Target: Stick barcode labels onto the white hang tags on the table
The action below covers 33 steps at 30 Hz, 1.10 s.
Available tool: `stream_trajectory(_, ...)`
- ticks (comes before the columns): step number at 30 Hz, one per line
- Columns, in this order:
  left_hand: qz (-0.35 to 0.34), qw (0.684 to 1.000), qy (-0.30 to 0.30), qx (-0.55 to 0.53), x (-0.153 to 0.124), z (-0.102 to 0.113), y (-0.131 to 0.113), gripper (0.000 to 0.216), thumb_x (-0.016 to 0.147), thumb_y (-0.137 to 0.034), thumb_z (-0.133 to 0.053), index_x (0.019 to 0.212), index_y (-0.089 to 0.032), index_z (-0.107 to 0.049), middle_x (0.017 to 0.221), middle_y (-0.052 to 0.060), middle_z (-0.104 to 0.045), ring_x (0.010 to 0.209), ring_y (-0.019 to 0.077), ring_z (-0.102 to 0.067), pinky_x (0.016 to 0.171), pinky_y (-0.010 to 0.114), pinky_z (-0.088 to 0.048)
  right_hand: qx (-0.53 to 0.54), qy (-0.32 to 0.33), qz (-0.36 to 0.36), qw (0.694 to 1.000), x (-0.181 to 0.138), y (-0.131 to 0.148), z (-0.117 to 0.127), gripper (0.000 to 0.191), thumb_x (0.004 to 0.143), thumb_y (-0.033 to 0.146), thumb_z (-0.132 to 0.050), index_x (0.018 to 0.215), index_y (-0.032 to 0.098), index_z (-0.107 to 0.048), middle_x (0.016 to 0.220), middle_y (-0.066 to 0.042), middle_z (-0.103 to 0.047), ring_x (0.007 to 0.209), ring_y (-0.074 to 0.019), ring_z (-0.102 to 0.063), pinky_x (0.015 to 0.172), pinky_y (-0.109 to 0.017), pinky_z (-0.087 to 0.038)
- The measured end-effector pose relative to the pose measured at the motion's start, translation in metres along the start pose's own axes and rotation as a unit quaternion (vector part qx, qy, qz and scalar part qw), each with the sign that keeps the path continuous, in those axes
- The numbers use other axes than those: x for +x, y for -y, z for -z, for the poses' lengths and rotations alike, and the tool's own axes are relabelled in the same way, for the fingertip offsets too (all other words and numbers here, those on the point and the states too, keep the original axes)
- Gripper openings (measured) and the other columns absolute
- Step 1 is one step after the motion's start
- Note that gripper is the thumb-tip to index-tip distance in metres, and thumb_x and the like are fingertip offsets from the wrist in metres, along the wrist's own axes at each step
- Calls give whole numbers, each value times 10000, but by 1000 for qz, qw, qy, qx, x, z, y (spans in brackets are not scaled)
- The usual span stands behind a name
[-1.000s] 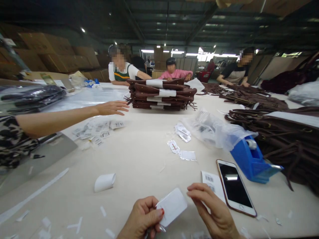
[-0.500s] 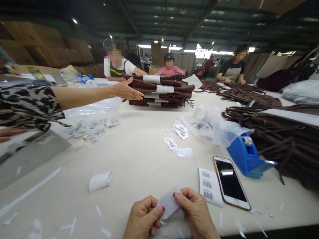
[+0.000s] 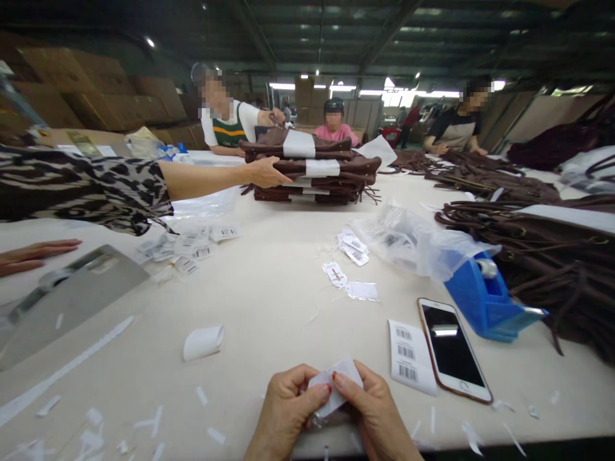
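Note:
Close to the table's front edge, my left hand (image 3: 296, 404) and my right hand (image 3: 372, 400) pinch a small white tag (image 3: 343, 378) between thumbs and fingers. The thumbs press on its face, side by side. A bit of shiny clear plastic shows at its lower edge, below my left thumb. Right of my hands lies a sheet of barcode labels (image 3: 409, 358) beside a phone (image 3: 454, 349). Beyond them are a printed tag (image 3: 334, 274), a blank white tag (image 3: 362, 291) and a small pile of tags (image 3: 353, 246).
A blue tape dispenser (image 3: 490, 307) stands right, against dark brown bags (image 3: 567, 275) and a clear plastic bag (image 3: 408, 240). A co-worker's hand (image 3: 266, 173) touches stacked brown bags (image 3: 321, 168). Left are barcode tags (image 3: 192, 243), a grey metal plate (image 3: 91, 294), curled paper (image 3: 203, 342) and paper scraps.
My hands have drawn closer together on the white tag, my thumbs now almost meeting. The co-worker's hand has shifted along the bag stack, and the person behind it has raised an arm.

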State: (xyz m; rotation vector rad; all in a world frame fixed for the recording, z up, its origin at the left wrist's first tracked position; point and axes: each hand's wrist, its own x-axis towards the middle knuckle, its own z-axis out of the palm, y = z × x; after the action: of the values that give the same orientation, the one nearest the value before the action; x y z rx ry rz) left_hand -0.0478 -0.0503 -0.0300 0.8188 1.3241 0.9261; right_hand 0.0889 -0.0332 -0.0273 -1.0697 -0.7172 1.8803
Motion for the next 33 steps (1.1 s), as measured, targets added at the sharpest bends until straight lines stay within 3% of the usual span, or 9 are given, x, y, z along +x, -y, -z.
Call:
stream_trajectory(4, 17, 1000, -20, -4, -3, 3, -7, 326, 577, -418, -663, 626, -99, -613, 416, -48, -445, 378, 34, -317, 392, 182, -195, -77, 27, 15, 997, -1, 8, 9, 303, 729, 450, -553, 687, 151, -574, 576, 21, -511, 551, -102, -437, 531, -215, -346)
stream_trajectory(9, 37, 999, 4, 22, -2, 8, -13, 328, 585, -438, -640, 593, -120, -557, 406, -59, -433, 370, 38, -313, 405, 189, -188, -225, -13, 46, 973, 2, 18, 22, 287, 713, 418, -576, 625, 144, -577, 546, 39, -448, 554, -92, -380, 532, -209, -292)
stream_trajectory(17, 56, 984, -23, 168, -3, 35, -22, 313, 652, -447, -541, 548, -159, -475, 381, -75, -395, 379, 60, -317, 428, 196, -198, -272, -55, 27, 960, 10, 18, 34, 310, 726, 457, -524, 618, 167, -539, 457, 64, -386, 417, -70, -299, 417, -214, -189)
stream_trajectory(21, 39, 955, -51, 290, -2, 43, -22, 287, 698, -409, -472, 526, -184, -424, 393, -79, -360, 380, 81, -356, 433, 205, -225, -361, -57, 70, 928, 11, 16, 31, 304, 738, 439, -507, 585, 178, -531, 451, 44, -444, 429, -95, -376, 435, -223, -261)
stream_trajectory(24, 0, 894, -88, 439, -3, 44, -21, 260, 725, -350, -434, 521, -188, -438, 456, -46, -448, 477, 118, -465, 492, 219, -280, -425, -68, 120, 895, 11, 14, 31, 277, 753, 400, -499, 575, 191, -537, 452, 33, -468, 468, -119, -429, 473, -232, -306)
stream_trajectory(28, -55, 765, -156, 622, -10, 41, -19, 172, 755, -277, -413, 699, -181, -544, 640, 34, -593, 628, 194, -553, 574, 283, -352, -495, -76, 156, 851, 12, 13, 30, 247, 767, 354, -488, 579, 200, -532, 503, 15, -512, 503, -134, -461, 503, -242, -315)
stream_trajectory(30, -200, 685, -191, 674, -10, 42, -15, 207, 764, -217, -421, 907, -164, -562, 848, 97, -624, 793, 236, -563, 661, 333, -382, -526, -76, 165, 831, 12, 13, 28, 243, 779, 335, -477, 585, 198, -523, 525, 7, -522, 519, -139, -475, 513, -244, -318)
stream_trajectory(31, -294, 646, -178, 682, -9, 43, -11, 257, 773, -182, -414, 994, -169, -545, 948, 110, -613, 881, 240, -546, 715, 346, -384, -540, -76, 169, 821, 12, 12, 26, 240, 787, 327, -468, 593, 196, -521, 531, 4, -524, 523, -140, -480, 515, -245, -321)
stream_trajectory(33, -454, 587, -86, 665, -4, 45, -3, 305, 803, -142, -376, 1068, -195, -519, 1043, 82, -600, 976, 206, -509, 790, 324, -376, -566, -77, 176, 801, 11, 12, 25, 237, 802, 315, -453, 610, 193, -521, 539, -2, -529, 527, -142, -488, 519, -246, -335)
